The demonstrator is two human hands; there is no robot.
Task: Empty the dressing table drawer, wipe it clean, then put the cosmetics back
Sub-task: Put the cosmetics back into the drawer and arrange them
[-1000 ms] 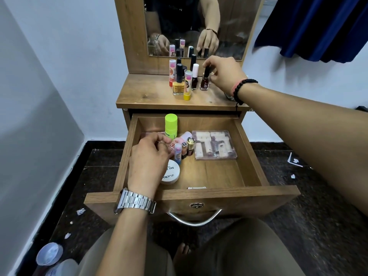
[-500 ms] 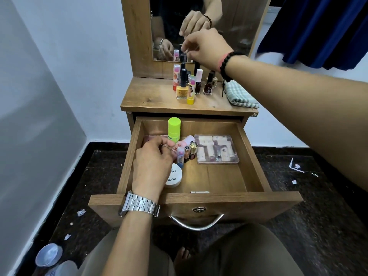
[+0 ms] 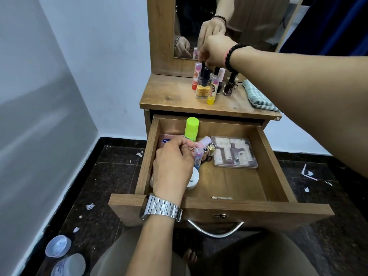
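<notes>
1. Wood-grain drawer (image 3: 274, 172) stands pulled fully out under the dressing table top (image 3: 171, 96); it is not yet emptied, so the task looks to be in its first stage.
2. At the drawer's left, the left hand (image 3: 171, 166), with a steel watch at the wrist, curls its fingers over a cluster of small tubes; it seems to pinch one, though which one I cannot tell. It partly covers a round white jar (image 3: 194, 179) near the front.
3. Visible in the drawer: one pink flat pack (image 3: 164, 139) at the back left, one upright lime green stick (image 3: 191, 128), one pink and blue tube (image 3: 199, 154), one gold-capped lipstick (image 3: 211, 149), one clear plastic case (image 3: 234, 151) of small items lying flat. Others may hide under the hand.
4. These look light, stiff and smooth, so likely slippery; best pinched round the body, or lifted at the edges for the flat case.
5. On the top, about seven bottles and tubes stand touching in a group, among them a yellow nail polish (image 3: 203, 90), a dark nail polish (image 3: 228, 89) and a yellow-capped tube (image 3: 212, 90). The glass ones are probably breakable and easy to topple.
6. The right hand (image 3: 216, 49), with a black bead bracelet, reaches above that group, fingertips bunched on a black cap (image 3: 204, 64).
7. One folded checked cloth (image 3: 256, 96) lies at the top's right edge.
</notes>
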